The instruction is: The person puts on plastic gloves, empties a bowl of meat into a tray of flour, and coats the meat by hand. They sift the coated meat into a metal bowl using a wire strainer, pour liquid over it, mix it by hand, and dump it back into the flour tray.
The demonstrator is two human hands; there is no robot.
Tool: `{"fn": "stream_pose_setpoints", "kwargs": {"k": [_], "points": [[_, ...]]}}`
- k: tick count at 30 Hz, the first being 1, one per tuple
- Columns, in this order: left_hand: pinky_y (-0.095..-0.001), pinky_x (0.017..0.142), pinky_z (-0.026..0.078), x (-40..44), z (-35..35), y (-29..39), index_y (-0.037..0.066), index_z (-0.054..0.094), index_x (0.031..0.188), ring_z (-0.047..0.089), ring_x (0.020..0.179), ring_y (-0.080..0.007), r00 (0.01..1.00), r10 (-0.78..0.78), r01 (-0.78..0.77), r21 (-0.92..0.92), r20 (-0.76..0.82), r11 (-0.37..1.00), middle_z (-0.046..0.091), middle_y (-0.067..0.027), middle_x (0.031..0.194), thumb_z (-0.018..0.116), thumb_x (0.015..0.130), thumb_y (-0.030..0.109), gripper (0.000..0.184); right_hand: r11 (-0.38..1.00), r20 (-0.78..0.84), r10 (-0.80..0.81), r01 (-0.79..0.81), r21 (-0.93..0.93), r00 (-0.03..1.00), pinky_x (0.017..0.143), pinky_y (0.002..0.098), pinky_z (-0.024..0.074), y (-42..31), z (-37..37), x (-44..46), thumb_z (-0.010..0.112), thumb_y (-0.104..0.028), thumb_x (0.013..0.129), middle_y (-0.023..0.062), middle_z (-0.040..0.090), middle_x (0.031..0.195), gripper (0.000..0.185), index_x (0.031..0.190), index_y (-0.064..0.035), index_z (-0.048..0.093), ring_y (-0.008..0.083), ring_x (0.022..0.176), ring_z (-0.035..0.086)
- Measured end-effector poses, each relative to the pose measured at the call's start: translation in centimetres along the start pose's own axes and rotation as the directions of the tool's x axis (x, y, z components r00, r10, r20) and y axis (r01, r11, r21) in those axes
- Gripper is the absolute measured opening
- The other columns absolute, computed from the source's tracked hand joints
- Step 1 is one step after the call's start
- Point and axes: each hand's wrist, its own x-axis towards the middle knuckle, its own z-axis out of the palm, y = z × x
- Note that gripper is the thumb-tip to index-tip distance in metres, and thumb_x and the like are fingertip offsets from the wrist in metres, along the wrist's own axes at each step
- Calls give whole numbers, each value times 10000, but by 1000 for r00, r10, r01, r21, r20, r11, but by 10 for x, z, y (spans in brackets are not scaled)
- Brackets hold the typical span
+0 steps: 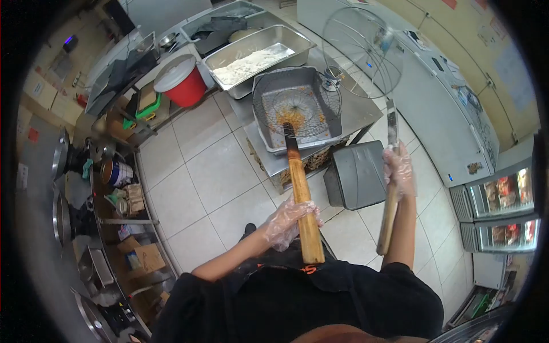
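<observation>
My left hand, in a clear plastic glove, is wrapped round the thick wooden handle of a wire skimmer. Its round mesh head lies over a grey tub, with orange-brown crumbs showing in and beneath the mesh. Also gloved, my right hand grips a second long-handled wire skimmer where its wooden handle meets the metal shaft. The wide hoop of that skimmer is raised to the right of the tub, above the floor and the white freezer's edge. Whether the hoop touches anything I cannot tell.
Behind the tub, a steel pan holds white flour-like powder. A dark grey bin stands below the table's front. Left of the table is a red bucket with a pale lid. A white freezer lines the right; loaded shelves line the left.
</observation>
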Motion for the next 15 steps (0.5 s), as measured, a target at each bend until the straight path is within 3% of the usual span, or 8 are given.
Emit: {"fn": "stream_pose_setpoints", "kwargs": {"k": [2,4,5,7,10,11,14,15], "points": [[-400,768,550,9,8,-1,114,359,1097,618,835,-222,999,-31,28,50,44,998,530,-50,889,690,843,183,424,987,-3,-55,54,-149,998,396,215,361,24,6,14,597,-151,853,-16,436,626,272,1114,-99,538,59,473,430],[-413,781,546,16,14,0,129,364,1118,620,865,-236,997,-55,54,30,50,998,545,-56,905,704,833,167,445,689,82,-303,278,-669,949,483,285,402,84,13,43,558,-118,857,53,482,630,522,1364,-119,433,129,510,464],[-418,789,543,22,11,-3,128,364,1134,619,874,-232,995,-78,75,49,68,996,549,-57,916,700,836,164,451,690,89,-308,287,-665,947,483,285,402,86,14,46,558,-118,857,53,482,630,522,1364,-119,433,129,510,464],[-432,822,523,33,7,-7,142,293,1206,613,918,-203,992,-58,47,97,114,994,567,-52,960,700,843,224,552,623,353,-307,468,-627,883,579,349,432,87,18,58,515,-89,861,130,525,660,652,1463,-161,274,233,548,479],[-434,837,514,35,11,-7,147,296,1221,597,940,-177,993,-59,50,90,102,995,576,-47,964,709,835,222,571,539,365,-296,470,-699,883,657,401,470,130,34,63,505,-78,865,208,572,705,631,1454,-158,293,340,630,558],[-435,841,509,35,11,-8,154,284,1237,598,943,-171,994,-67,59,89,89,994,585,-43,979,709,835,224,589,491,307,-146,338,-803,941,719,434,476,116,37,64,497,-84,877,287,608,836,632,1461,-171,271,436,769,592],[-423,838,514,44,7,-14,128,380,1190,616,926,-183,993,-52,37,139,105,990,600,-38,974,707,836,222,490,547,296,-324,433,-716,898,735,422,472,115,35,72,507,-94,879,270,627,868,623,1456,-137,278,426,796,603],[-421,793,519,45,6,-15,79,520,1039,626,902,-217,989,-100,81,167,107,983,598,-39,941,707,838,236,316,563,270,-359,438,-701,894,734,403,473,114,37,70,513,-95,877,241,646,861,620,1453,-112,284,397,774,618]]}}
